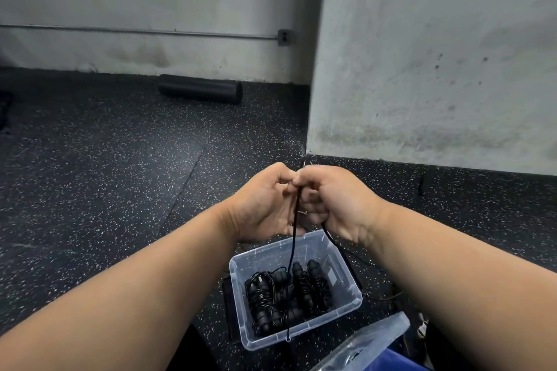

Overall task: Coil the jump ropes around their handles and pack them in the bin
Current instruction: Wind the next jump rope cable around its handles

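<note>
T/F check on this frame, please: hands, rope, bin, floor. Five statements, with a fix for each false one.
1. Both hands hold a black rope: left hand, right hand, rope. True.
2. The clear bin is empty. False: coiled jump ropes already lie in it.
3. The rope hangs down from the hands over the bin. True.
4. The bin stands on a table. False: it stands on the speckled black floor.
5. A black foam roller lies by the far wall. True.
</note>
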`<state>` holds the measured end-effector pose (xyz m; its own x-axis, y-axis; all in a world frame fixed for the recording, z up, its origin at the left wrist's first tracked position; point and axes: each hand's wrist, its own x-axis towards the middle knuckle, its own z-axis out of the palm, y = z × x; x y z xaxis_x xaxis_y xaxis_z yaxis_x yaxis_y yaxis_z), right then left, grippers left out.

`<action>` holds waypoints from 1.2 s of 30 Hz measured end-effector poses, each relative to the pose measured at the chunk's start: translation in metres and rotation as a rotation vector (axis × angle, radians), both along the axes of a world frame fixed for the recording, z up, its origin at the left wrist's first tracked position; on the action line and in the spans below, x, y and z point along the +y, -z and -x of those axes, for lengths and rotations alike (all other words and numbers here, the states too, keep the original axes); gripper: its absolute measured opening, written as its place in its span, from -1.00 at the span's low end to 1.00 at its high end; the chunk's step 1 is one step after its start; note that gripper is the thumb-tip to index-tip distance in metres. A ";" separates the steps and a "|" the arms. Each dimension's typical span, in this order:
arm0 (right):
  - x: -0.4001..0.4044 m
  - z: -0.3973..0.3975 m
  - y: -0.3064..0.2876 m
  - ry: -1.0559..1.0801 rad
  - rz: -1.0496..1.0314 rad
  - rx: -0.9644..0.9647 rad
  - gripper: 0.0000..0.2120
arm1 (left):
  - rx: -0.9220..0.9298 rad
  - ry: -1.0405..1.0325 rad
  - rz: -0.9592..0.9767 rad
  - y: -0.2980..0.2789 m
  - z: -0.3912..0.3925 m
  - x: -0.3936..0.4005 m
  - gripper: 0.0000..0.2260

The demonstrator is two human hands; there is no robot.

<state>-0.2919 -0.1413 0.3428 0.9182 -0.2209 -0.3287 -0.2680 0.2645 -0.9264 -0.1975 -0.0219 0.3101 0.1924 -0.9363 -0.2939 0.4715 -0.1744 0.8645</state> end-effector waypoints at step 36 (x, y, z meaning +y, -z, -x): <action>-0.016 0.036 0.060 -0.472 0.229 0.317 -0.57 | -0.177 -0.550 -0.229 -0.001 0.001 -0.003 -0.58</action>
